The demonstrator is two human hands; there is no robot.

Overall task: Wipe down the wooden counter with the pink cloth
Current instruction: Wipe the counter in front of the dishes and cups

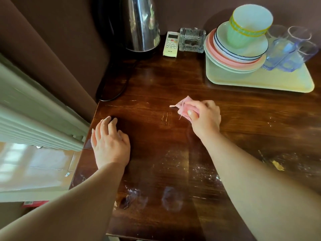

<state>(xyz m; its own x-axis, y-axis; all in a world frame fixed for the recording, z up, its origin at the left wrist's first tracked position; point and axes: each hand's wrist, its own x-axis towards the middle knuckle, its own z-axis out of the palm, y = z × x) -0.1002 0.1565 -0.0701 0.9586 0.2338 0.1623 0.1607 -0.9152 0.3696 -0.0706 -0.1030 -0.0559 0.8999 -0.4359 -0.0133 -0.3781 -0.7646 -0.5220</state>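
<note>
A dark wooden counter (156, 84) fills the view, scratched in the middle and speckled with white dust and smudges toward the near edge. My right hand (205, 117) grips a bunched pink cloth (182, 106) and presses it on the counter's centre. Only the cloth's left part shows past my fingers. My left hand (109, 140) rests flat on the counter near its left edge, fingers loosely spread and holding nothing.
At the back stand a steel kettle (140, 23) with a black cord (112, 94), a white remote (171, 44) and a glass ashtray (192, 40). A pale yellow tray (260, 80) at back right carries stacked plates, bowls and glasses. A yellow scrap (278, 165) lies near right.
</note>
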